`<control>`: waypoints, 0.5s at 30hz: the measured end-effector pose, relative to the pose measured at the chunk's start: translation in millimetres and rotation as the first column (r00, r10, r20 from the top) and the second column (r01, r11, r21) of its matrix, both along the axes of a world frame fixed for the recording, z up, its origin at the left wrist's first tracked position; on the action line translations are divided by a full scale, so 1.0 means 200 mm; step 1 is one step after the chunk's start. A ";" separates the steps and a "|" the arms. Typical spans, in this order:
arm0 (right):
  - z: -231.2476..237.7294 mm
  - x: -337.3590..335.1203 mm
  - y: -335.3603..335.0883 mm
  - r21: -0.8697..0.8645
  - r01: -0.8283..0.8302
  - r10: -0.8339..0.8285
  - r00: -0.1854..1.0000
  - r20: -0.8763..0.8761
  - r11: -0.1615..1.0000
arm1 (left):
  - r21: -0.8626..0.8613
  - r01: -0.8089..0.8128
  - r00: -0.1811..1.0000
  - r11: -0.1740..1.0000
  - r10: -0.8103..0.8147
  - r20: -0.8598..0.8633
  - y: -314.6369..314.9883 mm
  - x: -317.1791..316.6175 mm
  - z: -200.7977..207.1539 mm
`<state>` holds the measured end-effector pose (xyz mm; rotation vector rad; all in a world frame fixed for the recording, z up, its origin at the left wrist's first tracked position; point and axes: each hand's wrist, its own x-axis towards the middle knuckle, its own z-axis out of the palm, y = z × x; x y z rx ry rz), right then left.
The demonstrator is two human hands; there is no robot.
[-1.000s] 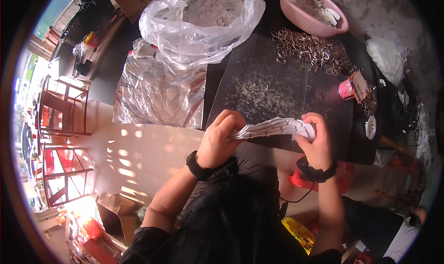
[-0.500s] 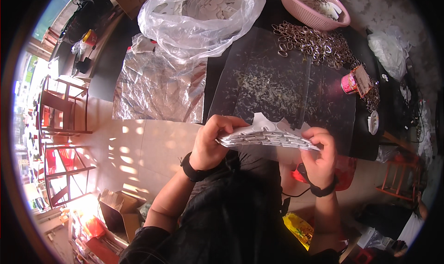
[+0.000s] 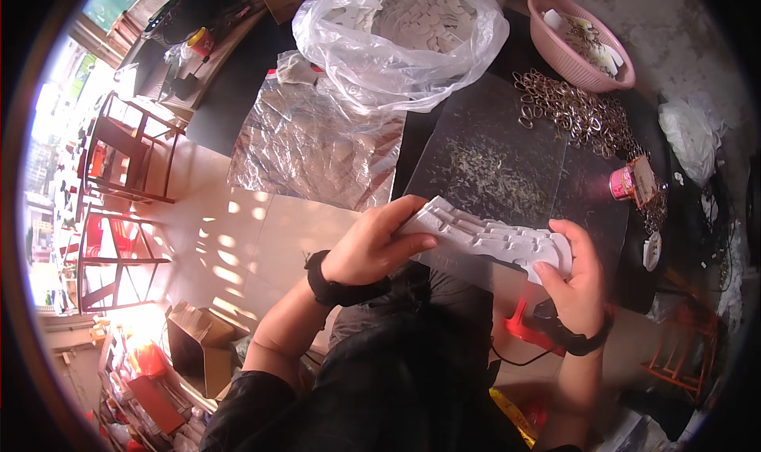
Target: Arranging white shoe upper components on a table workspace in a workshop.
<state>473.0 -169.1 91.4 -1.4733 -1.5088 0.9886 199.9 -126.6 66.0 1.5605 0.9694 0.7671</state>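
Note:
Between my two hands, above the near edge of the table, is a stack of thin white cut-out pieces (image 3: 495, 242), fanned so that their edges show in steps. My left hand (image 3: 379, 242) grips its left end, thumb on the near side and fingers behind. The right end sits in my right hand (image 3: 575, 282), with the thumb pressed on the face and fingers curled round the far edge. Beyond the stack, small pale scraps (image 3: 483, 171) lie scattered on a clear sheet (image 3: 444, 147) over the dark tabletop.
A clear plastic bag (image 3: 349, 64) full of white pieces stands at the back, with a silvery sheet (image 3: 317, 147) before it. To the right are a pink basket (image 3: 555, 52), a heap of metal rings (image 3: 575, 111) and a pink can (image 3: 622, 184). Wooden chairs (image 3: 131, 155) stand at left.
The stack has tilted so its stepped face shows, its right end now lower. Both hands keep hold of it. The whole view has shifted and turned, with the table's things moving right and down.

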 end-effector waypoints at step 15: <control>0.24 -0.37 0.15 0.377 -0.187 0.281 0.936 -0.211 0.907 | 0.475 -0.106 0.882 0.874 0.303 -0.362 0.16 -0.29 0.22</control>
